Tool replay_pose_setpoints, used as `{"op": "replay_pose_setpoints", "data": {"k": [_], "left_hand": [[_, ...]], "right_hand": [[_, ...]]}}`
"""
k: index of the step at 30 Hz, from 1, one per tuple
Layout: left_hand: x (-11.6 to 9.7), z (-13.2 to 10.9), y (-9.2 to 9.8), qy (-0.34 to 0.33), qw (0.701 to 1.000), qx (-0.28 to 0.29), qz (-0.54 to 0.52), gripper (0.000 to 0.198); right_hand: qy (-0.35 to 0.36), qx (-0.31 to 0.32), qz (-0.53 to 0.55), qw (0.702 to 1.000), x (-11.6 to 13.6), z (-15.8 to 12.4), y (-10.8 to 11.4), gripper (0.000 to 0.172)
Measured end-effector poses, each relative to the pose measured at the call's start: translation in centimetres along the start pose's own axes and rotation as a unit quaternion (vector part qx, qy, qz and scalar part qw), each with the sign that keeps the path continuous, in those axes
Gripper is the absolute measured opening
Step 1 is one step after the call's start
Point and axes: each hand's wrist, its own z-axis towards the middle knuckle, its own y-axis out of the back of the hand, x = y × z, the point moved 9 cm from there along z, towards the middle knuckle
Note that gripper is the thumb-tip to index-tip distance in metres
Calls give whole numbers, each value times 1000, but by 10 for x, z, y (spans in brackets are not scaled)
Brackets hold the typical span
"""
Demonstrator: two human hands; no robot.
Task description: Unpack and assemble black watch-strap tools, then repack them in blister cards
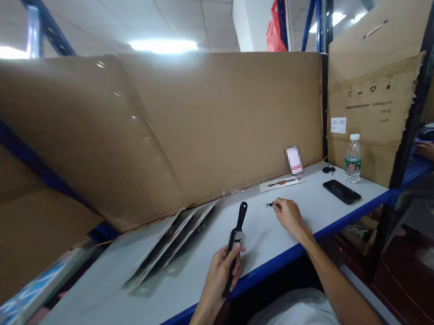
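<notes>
My left hand (pixel 223 265) grips a long black-handled tool (pixel 240 217) with a flat silvery metal piece at its middle, held tilted above the table's front half. A hole shows in the handle's far end. Further right, my right hand (pixel 288 214) rests on the tabletop with its fingertips pinched together. A small dark bit shows at those fingertips; its kind is too small to tell. Just left of them lie several tiny shiny metal pieces (pixel 267 205). Behind, a white card (pixel 279 184) bears a long dark shape with a brown middle.
Flat packs (pixel 171 248) lean in a row on the grey tabletop (pixel 99 287) at left. To the right are a black phone (pixel 342 191), a water bottle (pixel 352 160), keys (pixel 328 169) and a propped screen (pixel 294 159). Cardboard walls (pixel 217 118) enclose the table. Another person's hand (pixel 431 152) shows far right.
</notes>
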Motion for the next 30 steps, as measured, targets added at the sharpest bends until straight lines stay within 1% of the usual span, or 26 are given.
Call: {"op": "replay_pose_setpoints", "data": {"k": [1,2,4,5,8,12,14,16,18,20,24,30], "left_hand": [[1,0,0,1,1000,1,-6,49],[1,0,0,2,1000,1,-10,49],[0,-1,-1,3,1000,0,-19,46],[-1,-2,-2,1,1000,-2,-22,45],[-5,-4,-5,-3,999,-3,-37,43],[-6,-3,-7,-3,998,0,-57,42],[-5,-2,-5,4,998,-7,-55,42],[-4,-2,-4,8,998,-11,-53,42],[-4,-3,-4,7,998,-11,-54,42],[-5,-3,-4,6,999,-10,-53,41],[-6,-3,-5,1,998,-3,-57,41],[-7,-2,-6,-6,999,7,-52,40]], "right_hand": [[-14,15,-80,997,-6,10,3,18],[-28,42,-144,988,-11,19,2,21],[-42,102,-208,972,-18,32,-5,26],[-41,123,-215,968,-20,37,-9,27],[-31,159,-218,963,-22,44,-24,30],[-31,184,-222,957,-32,50,-37,32],[-37,193,-221,955,-39,53,-39,30],[-38,187,-215,958,-44,57,-39,33],[-31,179,-213,960,-45,59,-39,36],[-28,176,-214,960,-46,60,-40,35],[-52,178,-199,962,-48,62,-41,37],[-71,177,-177,966,-52,62,-39,25]]}}
